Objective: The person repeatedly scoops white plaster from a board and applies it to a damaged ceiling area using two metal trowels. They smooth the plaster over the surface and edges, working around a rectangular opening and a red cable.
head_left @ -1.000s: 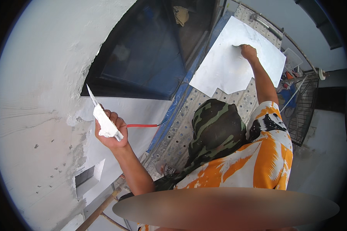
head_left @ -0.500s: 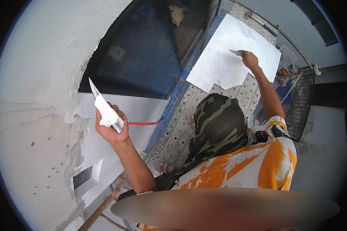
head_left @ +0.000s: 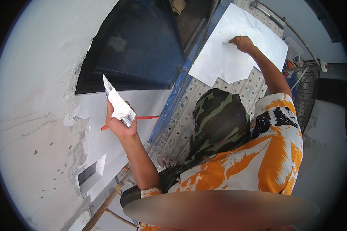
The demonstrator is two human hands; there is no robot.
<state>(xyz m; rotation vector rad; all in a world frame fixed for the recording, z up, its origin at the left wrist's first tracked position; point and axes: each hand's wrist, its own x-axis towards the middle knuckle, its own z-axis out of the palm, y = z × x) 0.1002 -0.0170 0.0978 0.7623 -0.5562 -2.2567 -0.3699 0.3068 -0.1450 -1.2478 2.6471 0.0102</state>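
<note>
My left hand (head_left: 121, 125), raised beside the wall, is closed round a wide metal putty knife (head_left: 106, 82). A thick lump of white putty (head_left: 121, 104) covers much of its blade. On the far right, my right hand (head_left: 243, 43) is closed on a small putty knife (head_left: 226, 42), only part of which shows. That blade is over the white sheet (head_left: 254, 63), with its tip at or close to the surface. The sheet lies on a perforated metal platform (head_left: 181, 117) and has a notched near edge.
A rough plastered wall (head_left: 31, 127) with a small rectangular opening (head_left: 88, 173) runs along the left. Past it is a dark window (head_left: 142, 54). A red tube (head_left: 146, 117) shows behind my left hand. A scaffold rail (head_left: 300, 38) and wire rack (head_left: 308, 81) edge the right.
My right hand has moved farther away and to the left over the white sheet with its knife. The left hand has shifted slightly right, still holding the loaded putty knife. The whole view has shifted a little.
</note>
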